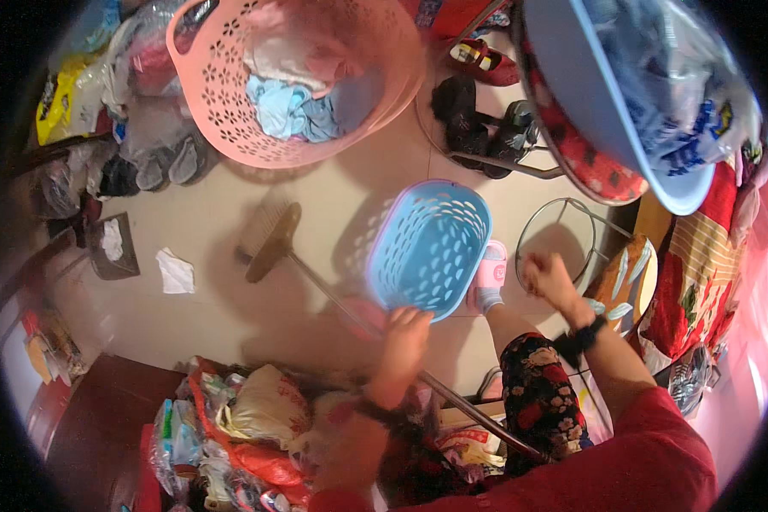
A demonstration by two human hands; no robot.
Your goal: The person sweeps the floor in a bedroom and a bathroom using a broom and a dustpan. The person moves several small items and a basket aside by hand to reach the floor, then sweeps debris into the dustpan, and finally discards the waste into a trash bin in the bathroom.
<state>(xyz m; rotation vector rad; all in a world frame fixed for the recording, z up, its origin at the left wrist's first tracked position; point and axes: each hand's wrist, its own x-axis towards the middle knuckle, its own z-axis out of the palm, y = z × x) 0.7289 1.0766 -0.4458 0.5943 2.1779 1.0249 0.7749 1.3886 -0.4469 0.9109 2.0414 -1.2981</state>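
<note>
Take the blue perforated plastic basket (401, 226) as dial centre, 12 o'clock toward the top edge. Locate it over the tiled floor (213, 213), impossible to tell whether resting or raised. Find the left hand (408, 328) between 6 and 7 o'clock, at the near rim, apparently for control by the edge; contact likely, but grip impossible to tell through blur. Note the broom (275, 243) at 9 o'clock, handle running diagonally past the left wrist toward the body, probably propped there for support. Find the right hand (544, 275) between 3 and 4 o'clock, well apart from the left, fingers curled, nothing visible inside, degree of closure uncertain. Note 1 pink slipper (489, 271) just beside the basket. At 11 o'clock, observe the pink openwork laundry basket (218, 111), presumably perforated for airing the crumpled clothes (290, 107) inside. Beyond the broom, see the dustpan (118, 269), presumably laid flat for catching litter.
</note>
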